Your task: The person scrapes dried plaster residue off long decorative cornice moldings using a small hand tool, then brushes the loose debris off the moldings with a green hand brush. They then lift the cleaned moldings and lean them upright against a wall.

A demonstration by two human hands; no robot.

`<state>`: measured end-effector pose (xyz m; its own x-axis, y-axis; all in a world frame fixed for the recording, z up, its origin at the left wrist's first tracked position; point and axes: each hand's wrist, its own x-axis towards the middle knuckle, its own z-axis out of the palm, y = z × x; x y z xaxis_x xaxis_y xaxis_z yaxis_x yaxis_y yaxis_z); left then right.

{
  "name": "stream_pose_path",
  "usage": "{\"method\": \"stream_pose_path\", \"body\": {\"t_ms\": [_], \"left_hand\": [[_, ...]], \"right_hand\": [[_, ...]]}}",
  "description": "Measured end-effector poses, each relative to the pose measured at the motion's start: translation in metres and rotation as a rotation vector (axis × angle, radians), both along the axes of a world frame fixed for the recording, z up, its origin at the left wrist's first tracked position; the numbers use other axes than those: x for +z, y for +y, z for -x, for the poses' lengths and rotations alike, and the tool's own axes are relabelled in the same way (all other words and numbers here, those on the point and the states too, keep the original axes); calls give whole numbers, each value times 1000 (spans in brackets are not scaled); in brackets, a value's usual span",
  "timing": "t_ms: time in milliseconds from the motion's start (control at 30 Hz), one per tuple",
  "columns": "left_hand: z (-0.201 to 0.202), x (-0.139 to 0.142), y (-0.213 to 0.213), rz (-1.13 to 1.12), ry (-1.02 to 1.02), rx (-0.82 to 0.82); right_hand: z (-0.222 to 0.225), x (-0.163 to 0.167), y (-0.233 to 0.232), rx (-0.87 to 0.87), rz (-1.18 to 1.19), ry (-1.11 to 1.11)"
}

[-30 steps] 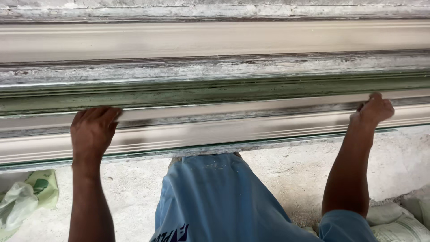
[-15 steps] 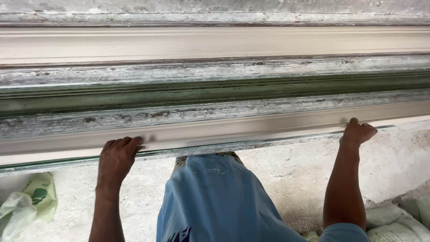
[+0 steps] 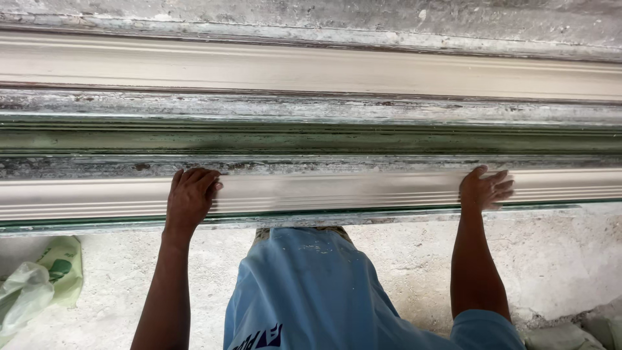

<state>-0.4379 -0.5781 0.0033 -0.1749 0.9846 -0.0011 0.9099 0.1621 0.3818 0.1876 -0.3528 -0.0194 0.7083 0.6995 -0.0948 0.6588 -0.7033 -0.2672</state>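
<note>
A long pale plaster moulding strip [image 3: 337,191] lies across the view in the near channel of a worn green and grey mould bench [image 3: 311,139]. My left hand [image 3: 190,196] rests on the strip at the left, fingers curled over its upper edge. My right hand [image 3: 484,189] lies flat on the strip at the right, fingers spread. Both hands press on the wet-looking surface and hold nothing. A second pale moulding strip [image 3: 311,71] lies in the far channel, untouched.
My blue shirt [image 3: 311,291] fills the lower middle. A crumpled green and clear plastic bag [image 3: 39,285] lies on the rough concrete floor [image 3: 570,259] at the lower left. Grey sacks [image 3: 570,337] sit at the lower right corner.
Both hands have slid along the near strip: the left hand moved right, the right hand moved left, and both sit lower on the strip than a second ago.
</note>
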Motion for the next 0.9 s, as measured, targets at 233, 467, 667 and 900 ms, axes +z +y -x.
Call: {"method": "stream_pose_path", "body": {"t_ms": [233,467,667,900], "left_hand": [[-15,0,-4,92,17,-3],[-24,4,-14,176,100,-35],[-26,7,-15,245,180,-68],[-89,-7,-44,-244,-215,80]], "right_hand": [[-6,6,2,19,86,137],[-13,-8,-9,-16,51,188],[-5,2,-17,18,65,225],[19,-10,-65,214,-216,71]]}}
